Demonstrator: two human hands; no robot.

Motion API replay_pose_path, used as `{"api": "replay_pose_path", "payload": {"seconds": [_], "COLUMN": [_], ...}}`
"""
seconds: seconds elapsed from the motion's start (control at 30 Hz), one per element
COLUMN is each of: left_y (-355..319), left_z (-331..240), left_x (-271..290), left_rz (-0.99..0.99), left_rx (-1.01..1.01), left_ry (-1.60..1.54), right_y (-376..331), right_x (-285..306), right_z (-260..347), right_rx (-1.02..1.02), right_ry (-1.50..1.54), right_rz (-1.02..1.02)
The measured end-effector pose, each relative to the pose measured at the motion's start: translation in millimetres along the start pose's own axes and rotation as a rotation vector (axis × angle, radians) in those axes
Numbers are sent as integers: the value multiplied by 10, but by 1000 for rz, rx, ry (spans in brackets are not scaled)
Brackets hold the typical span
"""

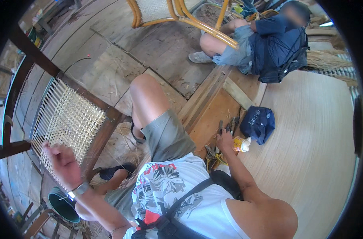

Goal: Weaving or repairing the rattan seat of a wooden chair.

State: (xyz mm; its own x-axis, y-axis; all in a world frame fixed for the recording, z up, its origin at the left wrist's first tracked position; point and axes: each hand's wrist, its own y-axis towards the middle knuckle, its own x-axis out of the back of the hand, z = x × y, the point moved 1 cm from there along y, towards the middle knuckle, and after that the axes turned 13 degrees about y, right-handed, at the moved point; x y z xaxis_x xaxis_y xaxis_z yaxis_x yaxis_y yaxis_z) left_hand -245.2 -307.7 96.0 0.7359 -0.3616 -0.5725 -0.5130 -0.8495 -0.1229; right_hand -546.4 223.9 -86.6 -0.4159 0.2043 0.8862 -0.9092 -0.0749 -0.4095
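Observation:
A half-woven cane seat (72, 115) in a dark wooden chair frame (92, 149) stands at my left. In front of its near edge my left hand (64, 165) is raised, fingers bent but smeared by motion. At my right side my right hand (225, 141) reaches down to a brown bench board, its fingers closed around a dark hand tool (220, 126). Other hand tools (232, 124) lie just beyond it. Pliers or cutters with yellow handles (210, 153) are beside that forearm, partly covered.
A yellow-and-white bottle (242, 144) and a navy cloth bag (258, 124) sit right of the tools, by a pale panel (309, 131). Another person (265, 47) sits at the far right near a rattan chair (177, 16). A green bucket (64, 205) is at lower left.

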Motion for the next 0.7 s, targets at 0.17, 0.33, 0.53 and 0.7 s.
{"api": "replay_pose_path", "payload": {"seconds": [0.17, 0.33, 0.53, 0.7], "left_y": [-130, -207, -309, -467], "left_z": [490, 699, 907, 1310], "left_x": [-655, -883, -1012, -1287], "left_rz": [-78, 8, 221, 444], "left_rx": [178, 216, 265, 306], "left_ry": [343, 488, 795, 863], "right_y": [42, 37, 83, -251], "right_x": [-181, -437, -26, 701], "right_z": [-18, -145, 229, 1516], "right_rx": [-92, -83, -34, 209], "right_ry": [58, 2, 959, 1381], "right_rz": [-123, -46, -118, 518]}}
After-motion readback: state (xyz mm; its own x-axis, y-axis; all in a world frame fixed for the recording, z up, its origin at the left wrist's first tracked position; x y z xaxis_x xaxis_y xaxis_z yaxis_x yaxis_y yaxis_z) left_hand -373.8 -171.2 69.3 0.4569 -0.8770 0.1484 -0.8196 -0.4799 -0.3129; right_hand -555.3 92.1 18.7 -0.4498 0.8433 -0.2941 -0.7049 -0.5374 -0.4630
